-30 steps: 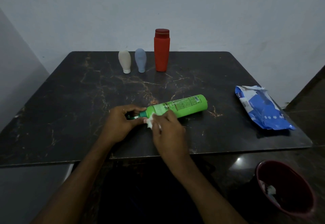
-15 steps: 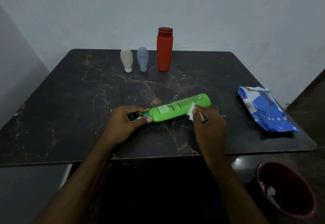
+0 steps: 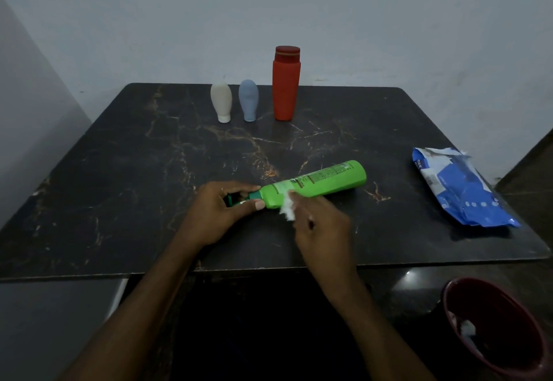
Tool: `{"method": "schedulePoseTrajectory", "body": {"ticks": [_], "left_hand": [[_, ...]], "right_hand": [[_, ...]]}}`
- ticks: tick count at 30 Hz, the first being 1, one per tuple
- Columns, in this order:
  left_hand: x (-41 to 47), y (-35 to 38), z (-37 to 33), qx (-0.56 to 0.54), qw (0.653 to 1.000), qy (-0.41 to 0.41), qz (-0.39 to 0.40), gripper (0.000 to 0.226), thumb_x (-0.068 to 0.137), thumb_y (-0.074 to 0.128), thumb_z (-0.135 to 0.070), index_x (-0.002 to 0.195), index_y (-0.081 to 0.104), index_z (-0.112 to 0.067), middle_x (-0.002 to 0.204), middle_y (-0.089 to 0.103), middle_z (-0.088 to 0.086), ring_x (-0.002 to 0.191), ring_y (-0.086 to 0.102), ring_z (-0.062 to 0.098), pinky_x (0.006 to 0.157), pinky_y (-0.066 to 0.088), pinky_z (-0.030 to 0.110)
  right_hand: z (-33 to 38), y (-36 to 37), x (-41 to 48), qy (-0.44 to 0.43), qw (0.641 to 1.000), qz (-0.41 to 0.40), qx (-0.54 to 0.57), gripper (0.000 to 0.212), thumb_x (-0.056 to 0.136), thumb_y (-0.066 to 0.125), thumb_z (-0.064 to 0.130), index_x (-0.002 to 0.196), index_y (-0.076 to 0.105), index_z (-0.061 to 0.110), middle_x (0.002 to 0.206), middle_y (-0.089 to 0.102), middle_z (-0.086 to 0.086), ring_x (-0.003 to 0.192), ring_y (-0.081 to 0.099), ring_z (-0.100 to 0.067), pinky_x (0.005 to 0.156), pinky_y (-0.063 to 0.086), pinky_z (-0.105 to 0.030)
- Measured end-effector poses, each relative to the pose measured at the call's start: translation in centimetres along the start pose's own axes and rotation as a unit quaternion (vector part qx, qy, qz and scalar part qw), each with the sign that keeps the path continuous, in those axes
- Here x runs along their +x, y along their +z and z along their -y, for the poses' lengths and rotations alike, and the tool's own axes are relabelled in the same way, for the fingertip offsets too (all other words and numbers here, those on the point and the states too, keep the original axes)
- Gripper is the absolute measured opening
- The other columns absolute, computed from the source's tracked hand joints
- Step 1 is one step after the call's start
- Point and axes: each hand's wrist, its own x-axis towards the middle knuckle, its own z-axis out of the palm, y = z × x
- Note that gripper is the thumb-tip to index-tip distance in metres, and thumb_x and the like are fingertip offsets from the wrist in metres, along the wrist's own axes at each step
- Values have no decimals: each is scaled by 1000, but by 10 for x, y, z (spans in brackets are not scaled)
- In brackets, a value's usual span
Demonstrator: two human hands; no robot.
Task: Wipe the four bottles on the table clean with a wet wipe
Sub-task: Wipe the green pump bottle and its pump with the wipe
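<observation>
On bottle (image 3: 326, 181) — left hand (image 3: 218, 213) grips, right (image 3: 323, 231) pinches wipe (image 3: 288, 208).

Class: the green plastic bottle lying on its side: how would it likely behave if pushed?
Round and lying on its side, the green cylindrical plastic bottle would probably roll across the smooth dark marbled table. The left hand grips its cap end, likely steadying it. With the white wet wipe against it, it may be slippery.

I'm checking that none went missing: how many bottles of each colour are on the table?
Green bottle: 1
Red bottle: 1
Blue bottle: 1
Cream bottle: 1
Total: 4
</observation>
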Motion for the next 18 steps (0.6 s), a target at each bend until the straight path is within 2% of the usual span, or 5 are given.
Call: {"method": "schedulePoseTrajectory", "body": {"ticks": [4, 9, 12, 16, 18], "left_hand": [[-1, -1, -3, 3, 1000, 0, 6, 34, 80, 84, -29, 113, 78, -26, 101, 78, -10, 94, 72, 6, 89, 57, 34], [-1, -1, -4, 10, 1000, -1, 7, 34, 80, 84, -28, 113, 78, -27, 101, 78, -10, 94, 71, 7, 88, 57, 34], [-1, -2, -4, 16, 1000, 2, 8, 34, 79, 85, -28, 112, 78, -27, 103, 78, -12, 96, 71, 5, 89, 57, 32], [-1, -1, -2, 19, 1000, 6, 6, 33, 77, 87, -22, 109, 78, -25, 103, 77, -12, 95, 71, 6, 87, 56, 28], [-1, -1, -1, 26, 1000, 13, 8, 34, 77, 87, -22, 109, 78, -24, 103, 76, -11, 94, 70, 7, 85, 56, 26]], "right_hand": [[-41, -38, 24, 75, 995, -59, 9, 17, 98, 62, 18, 111, 73, 16, 90, 75, 3, 74, 67, 2, 68, 58, -20], [-70, -60, 41, 133, 987, -95, 5, 25, 97, 62, 19, 120, 70, 18, 93, 75, 3, 76, 69, -1, 74, 57, -17], [-48, -38, 30, 89, 992, -85, -4, 22, 98, 61, 15, 119, 70, 12, 98, 74, -2, 80, 68, -4, 72, 55, -12], [-19, -9, 5, 18, 999, -23, -23, 22, 95, 65, 16, 117, 72, 14, 92, 68, 1, 75, 61, -6, 67, 47, -7], [-21, -13, 7, 23, 1000, -12, -16, 22, 94, 67, 18, 116, 72, 14, 91, 65, 2, 72, 58, -3, 64, 43, -4]]}}
